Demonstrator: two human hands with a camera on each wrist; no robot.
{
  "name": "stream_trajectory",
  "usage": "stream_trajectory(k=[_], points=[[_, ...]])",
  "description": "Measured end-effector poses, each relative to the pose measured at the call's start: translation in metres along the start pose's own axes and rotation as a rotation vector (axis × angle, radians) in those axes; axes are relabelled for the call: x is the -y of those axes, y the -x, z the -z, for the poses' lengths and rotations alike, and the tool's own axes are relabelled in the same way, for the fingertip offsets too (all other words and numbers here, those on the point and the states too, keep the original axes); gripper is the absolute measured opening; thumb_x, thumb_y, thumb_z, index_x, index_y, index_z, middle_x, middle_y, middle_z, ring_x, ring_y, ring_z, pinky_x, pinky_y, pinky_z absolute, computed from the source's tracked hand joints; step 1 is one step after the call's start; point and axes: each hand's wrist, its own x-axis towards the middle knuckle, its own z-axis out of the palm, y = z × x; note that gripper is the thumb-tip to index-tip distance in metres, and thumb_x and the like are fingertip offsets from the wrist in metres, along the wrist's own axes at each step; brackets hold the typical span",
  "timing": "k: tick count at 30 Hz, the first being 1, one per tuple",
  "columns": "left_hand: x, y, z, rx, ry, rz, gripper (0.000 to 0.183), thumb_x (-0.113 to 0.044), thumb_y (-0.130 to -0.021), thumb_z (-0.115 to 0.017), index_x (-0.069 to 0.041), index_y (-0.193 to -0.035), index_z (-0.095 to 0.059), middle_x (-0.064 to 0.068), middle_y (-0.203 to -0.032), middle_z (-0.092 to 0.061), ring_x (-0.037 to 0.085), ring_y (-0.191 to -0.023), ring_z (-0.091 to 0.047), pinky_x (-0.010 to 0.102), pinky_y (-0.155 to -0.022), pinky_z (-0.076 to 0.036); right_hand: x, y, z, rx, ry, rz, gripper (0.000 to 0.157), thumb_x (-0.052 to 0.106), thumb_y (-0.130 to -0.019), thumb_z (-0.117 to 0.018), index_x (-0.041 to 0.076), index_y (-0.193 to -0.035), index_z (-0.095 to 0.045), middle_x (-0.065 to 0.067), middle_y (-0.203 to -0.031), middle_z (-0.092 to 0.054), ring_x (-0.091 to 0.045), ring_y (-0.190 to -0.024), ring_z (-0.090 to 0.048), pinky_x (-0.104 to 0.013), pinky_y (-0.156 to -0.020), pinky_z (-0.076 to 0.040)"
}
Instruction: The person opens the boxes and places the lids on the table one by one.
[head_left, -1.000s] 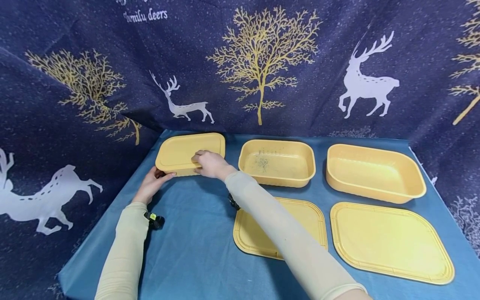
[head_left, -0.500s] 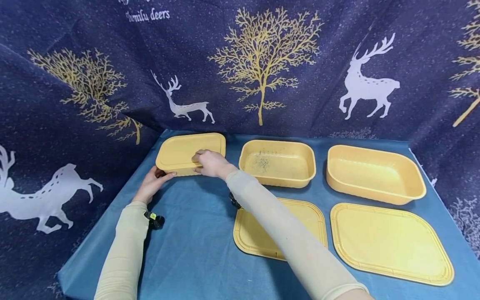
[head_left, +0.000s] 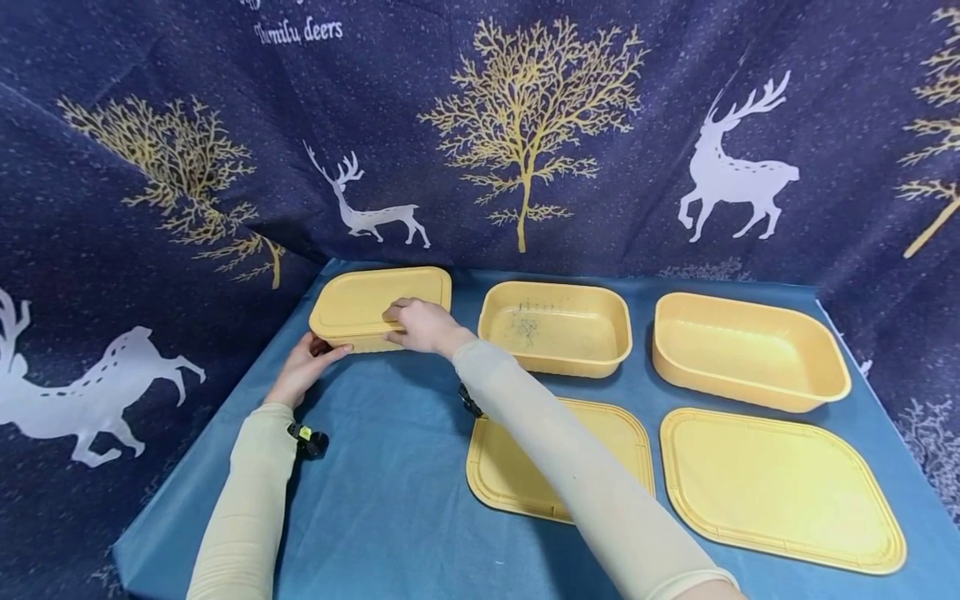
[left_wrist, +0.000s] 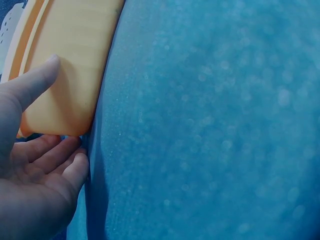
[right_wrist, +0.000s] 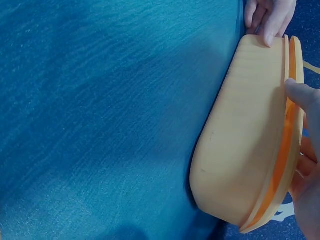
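Observation:
A yellow plastic box stands at the back left with its flat yellow lid on top. In the right wrist view an orange strip shows between lid edge and box rim. My left hand holds the box's near left corner, thumb against the front wall and fingers round the end. My right hand grips the lid's front edge right of its middle. Its thumb lies at the rim, and its fingers reach over the lid's top, partly hidden by the lid in the right wrist view.
Two uncovered yellow boxes stand to the right, a middle box with dark specks inside and a right box. Two lids lie before them, a middle lid partly under my right forearm and a right lid. A printed cloth hangs behind.

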Motion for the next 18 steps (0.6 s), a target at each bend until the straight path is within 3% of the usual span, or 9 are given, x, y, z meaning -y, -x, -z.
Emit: stream_trajectory(k=[18], points=[[0.0006,-0.0013,-0.0002,0.006,0.014,-0.003,0.095,-0.045,-0.092,-0.073,0.0,-0.157,-0.022,0.026,-0.157,-0.032,0.04,-0.143,-0.032,0.055,-0.116,-0.029,0.0006,-0.0012,-0.0006,-0.034,-0.034,-0.021,0.047,0.045,-0.102,-0.058,0.014,-0.137,-0.063,-0.003,-0.14,-0.058,-0.017,-0.128,-0.055,-0.031,-0.106,-0.043]])
